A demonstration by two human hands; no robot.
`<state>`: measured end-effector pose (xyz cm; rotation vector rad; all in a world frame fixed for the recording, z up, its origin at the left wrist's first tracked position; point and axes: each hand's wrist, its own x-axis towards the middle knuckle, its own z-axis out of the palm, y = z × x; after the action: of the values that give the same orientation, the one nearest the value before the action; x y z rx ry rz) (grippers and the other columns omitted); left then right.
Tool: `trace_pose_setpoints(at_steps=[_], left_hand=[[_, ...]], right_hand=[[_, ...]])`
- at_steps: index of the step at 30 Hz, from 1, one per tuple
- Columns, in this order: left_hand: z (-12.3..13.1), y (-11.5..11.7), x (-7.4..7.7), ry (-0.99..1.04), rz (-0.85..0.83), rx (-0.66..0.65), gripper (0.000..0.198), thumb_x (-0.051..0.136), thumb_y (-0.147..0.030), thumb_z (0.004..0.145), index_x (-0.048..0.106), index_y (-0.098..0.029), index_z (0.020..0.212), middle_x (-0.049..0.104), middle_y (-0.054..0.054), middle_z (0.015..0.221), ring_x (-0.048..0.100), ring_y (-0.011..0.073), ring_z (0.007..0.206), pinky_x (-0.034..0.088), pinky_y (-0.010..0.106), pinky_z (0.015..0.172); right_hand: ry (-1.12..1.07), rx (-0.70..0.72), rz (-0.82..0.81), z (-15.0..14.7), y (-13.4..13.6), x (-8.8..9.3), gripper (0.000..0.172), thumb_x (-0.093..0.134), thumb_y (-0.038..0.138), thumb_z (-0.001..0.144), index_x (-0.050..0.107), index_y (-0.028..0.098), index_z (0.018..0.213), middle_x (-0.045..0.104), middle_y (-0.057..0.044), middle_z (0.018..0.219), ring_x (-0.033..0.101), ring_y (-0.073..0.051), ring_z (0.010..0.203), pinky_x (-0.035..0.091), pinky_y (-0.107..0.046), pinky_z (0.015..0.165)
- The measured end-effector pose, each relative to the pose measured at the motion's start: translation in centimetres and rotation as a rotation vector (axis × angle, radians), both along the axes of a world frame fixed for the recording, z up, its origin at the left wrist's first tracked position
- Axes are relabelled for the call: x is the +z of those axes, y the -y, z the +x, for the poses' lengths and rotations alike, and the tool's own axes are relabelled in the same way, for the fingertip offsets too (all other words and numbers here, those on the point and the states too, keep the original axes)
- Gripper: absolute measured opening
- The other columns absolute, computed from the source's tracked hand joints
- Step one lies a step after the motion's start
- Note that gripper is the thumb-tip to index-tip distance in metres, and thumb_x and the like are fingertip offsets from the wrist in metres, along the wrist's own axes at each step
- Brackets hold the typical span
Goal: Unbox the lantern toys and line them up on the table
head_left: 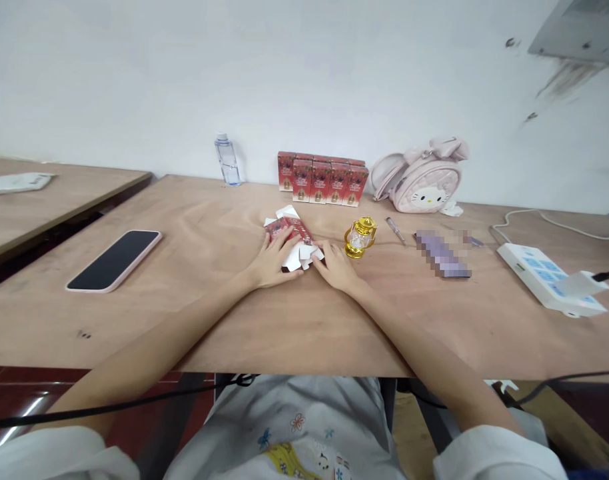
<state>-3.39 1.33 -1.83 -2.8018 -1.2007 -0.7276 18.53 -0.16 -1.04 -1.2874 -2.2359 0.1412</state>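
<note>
A flattened red carton (304, 231) with white end flaps lies on the table in front of me, in the head view. My left hand (273, 260) rests flat across its left part, fingers stretched out and thumb apart near the lower flaps. At the carton's lower right end, my right hand (338, 267) has thumb and forefinger closed on a white flap; its other fingers are partly hidden. Just right of that hand stands a small gold lantern (360, 238) with a clear body, untouched.
Several upright red boxes (329, 181) stand in rows by the wall, between a water bottle (228, 160) and a pink bag (427, 183). A phone (115, 260) lies left. To the right are a pen (395, 230), a blurred purple packet (443, 255) and a power strip (547, 277) with cables.
</note>
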Motion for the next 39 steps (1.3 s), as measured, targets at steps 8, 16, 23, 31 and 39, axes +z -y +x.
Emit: trace_pose_setpoints(at_steps=[8, 16, 23, 31, 39], left_hand=[[-0.1, 0.1, 0.2, 0.245, 0.03, -0.102, 0.09, 0.06, -0.054, 0.082, 0.012, -0.016, 0.148, 0.001, 0.023, 0.154, 0.001, 0.0394, 0.143, 0.022, 0.061, 0.111], [0.2, 0.5, 1.0, 0.281, -0.037, -0.198, 0.088, 0.061, -0.052, 0.082, 0.015, -0.019, 0.149, 0.017, 0.02, 0.153, 0.012, 0.0352, 0.143, 0.024, 0.056, 0.113], [0.1, 0.4, 0.8, 0.299, -0.094, -0.163, 0.08, 0.054, -0.055, 0.084, 0.022, -0.016, 0.146, 0.023, 0.019, 0.151, 0.019, 0.0332, 0.142, 0.027, 0.053, 0.114], [0.2, 0.7, 1.0, 0.25, -0.211, -0.031, 0.095, 0.067, -0.067, 0.065, 0.034, -0.019, 0.14, 0.016, 0.015, 0.154, 0.012, 0.0371, 0.143, 0.023, 0.054, 0.115], [0.1, -0.2, -0.3, 0.369, -0.255, -0.076, 0.104, 0.069, -0.068, 0.063, 0.024, -0.022, 0.144, 0.01, 0.014, 0.156, -0.002, 0.0361, 0.144, 0.019, 0.057, 0.116]], right_hand=[[-0.13, 0.155, 0.128, 0.2, 0.4, 0.2, 0.049, 0.045, 0.032, 0.09, 0.041, 0.014, 0.135, 0.055, -0.013, 0.133, 0.051, -0.027, 0.119, 0.039, -0.044, 0.101], [-0.078, 0.246, 0.238, 0.3, 0.8, 0.9, 0.057, 0.042, 0.035, 0.092, 0.03, 0.016, 0.144, 0.042, -0.013, 0.145, 0.042, -0.022, 0.131, 0.033, -0.041, 0.108], [0.023, 0.192, 0.208, 0.2, 1.2, 1.1, 0.054, 0.043, 0.041, 0.092, 0.039, 0.019, 0.141, 0.042, -0.012, 0.144, 0.041, -0.025, 0.131, 0.032, -0.042, 0.108], [0.041, 0.2, 0.101, -0.1, 0.9, 1.0, 0.04, 0.038, 0.039, 0.096, 0.051, 0.024, 0.13, 0.046, -0.003, 0.144, 0.034, -0.022, 0.137, 0.023, -0.047, 0.114], [0.085, 0.212, 0.035, -0.3, 1.0, 0.8, 0.044, 0.043, 0.037, 0.093, 0.045, 0.026, 0.135, 0.041, -0.003, 0.147, 0.03, -0.025, 0.14, 0.018, -0.053, 0.115]])
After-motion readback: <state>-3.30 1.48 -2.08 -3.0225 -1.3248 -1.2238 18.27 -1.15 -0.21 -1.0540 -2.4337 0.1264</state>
